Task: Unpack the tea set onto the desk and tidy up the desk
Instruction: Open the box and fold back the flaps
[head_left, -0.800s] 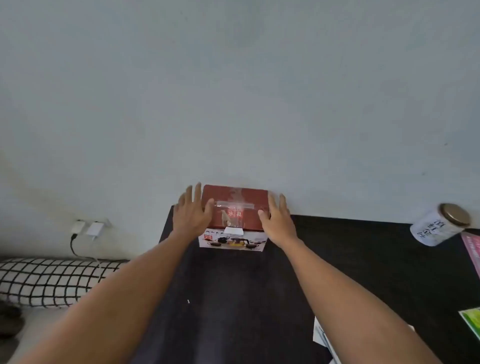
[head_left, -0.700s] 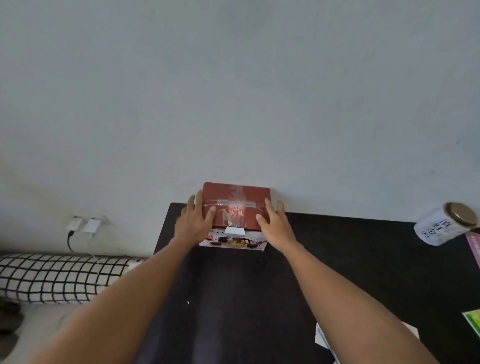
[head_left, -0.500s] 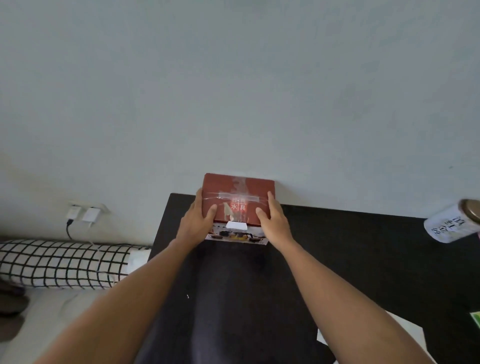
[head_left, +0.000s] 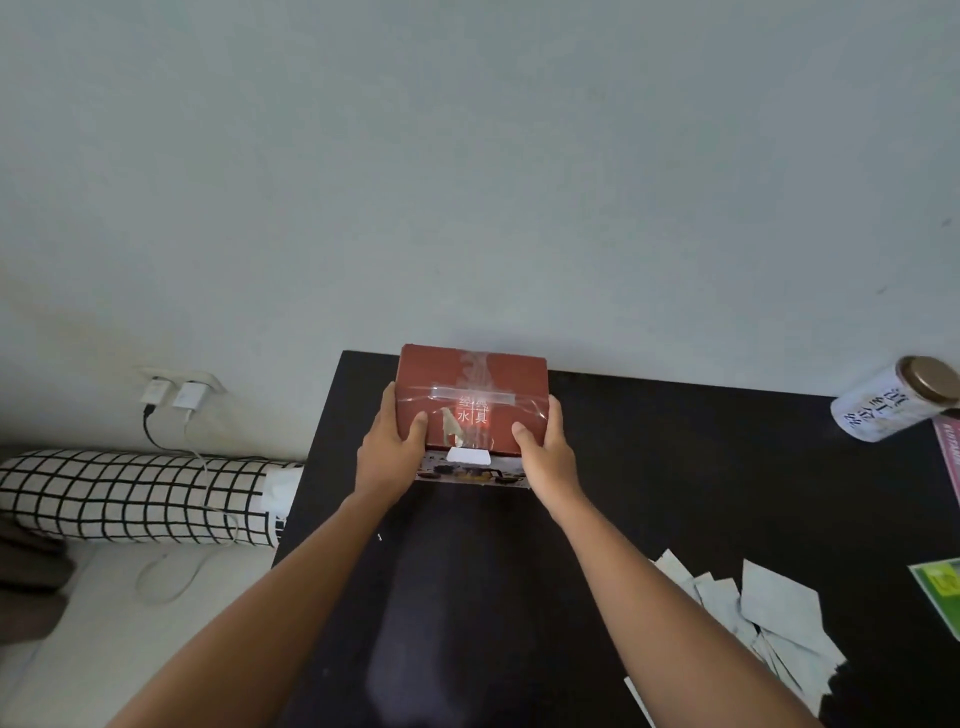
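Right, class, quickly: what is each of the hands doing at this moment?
Left hand: closed on the left end of the red box, thumb on top.
Right hand: closed on the right end of the same box, thumb on top.

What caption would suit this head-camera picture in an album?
Both hands, left hand and right hand, grip a taped red box on a black desk.

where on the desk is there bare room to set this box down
The widest bare patch of the black desk lies between the red box and the white canister. The strip between the forearms is also bare. The near right is crowded: loose white papers and a green leaflet.
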